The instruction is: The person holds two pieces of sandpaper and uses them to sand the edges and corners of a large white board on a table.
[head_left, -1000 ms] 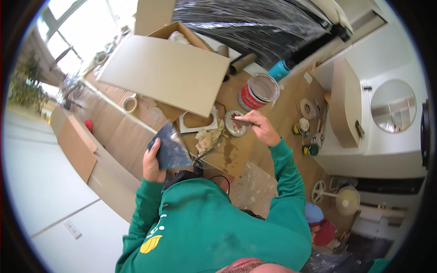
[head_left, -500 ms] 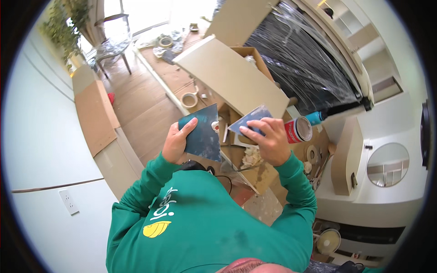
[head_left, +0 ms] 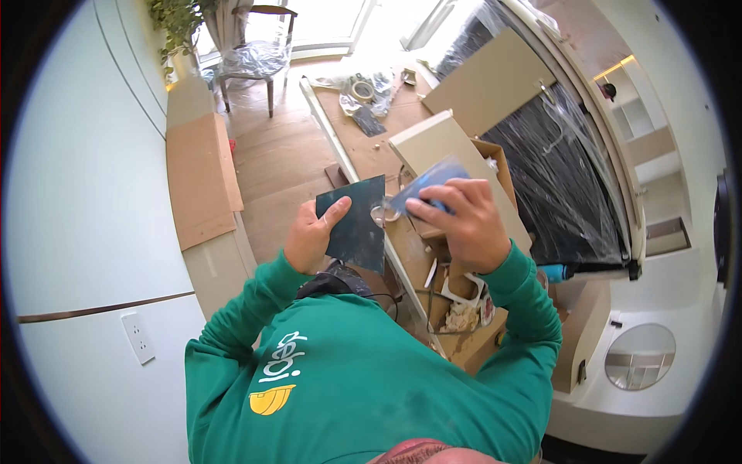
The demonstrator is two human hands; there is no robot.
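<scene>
My left hand (head_left: pixel 307 241) grips a dark, flat, square-edged plate (head_left: pixel 355 230) by its left side, thumb on top; the surface has faint pale smudges. In my right hand (head_left: pixel 470 226) is a thin, bluish, see-through scraper (head_left: pixel 427 184), somewhat blurred, pinched between thumb and fingers. Its left tip is close to the plate's right edge; whether they touch I cannot tell. Behind that gap lies a roll of tape (head_left: pixel 384 212), partly hidden by the plate.
A cardboard-covered bench (head_left: pixel 367 155) runs beyond my hands, with pale boards (head_left: pixel 491 81), another tape roll (head_left: pixel 362 91) and crumpled plastic. Crumpled paper (head_left: pixel 461 317) lies below my right hand. A plastic-wrapped chair (head_left: pixel 259 58) stands far left; dark plastic-wrapped panel (head_left: pixel 572 178) at right.
My view has turned, so the bench and boards sit further right. The scraper stays near the plate's edge. A small white-and-red dab at that edge no longer shows.
</scene>
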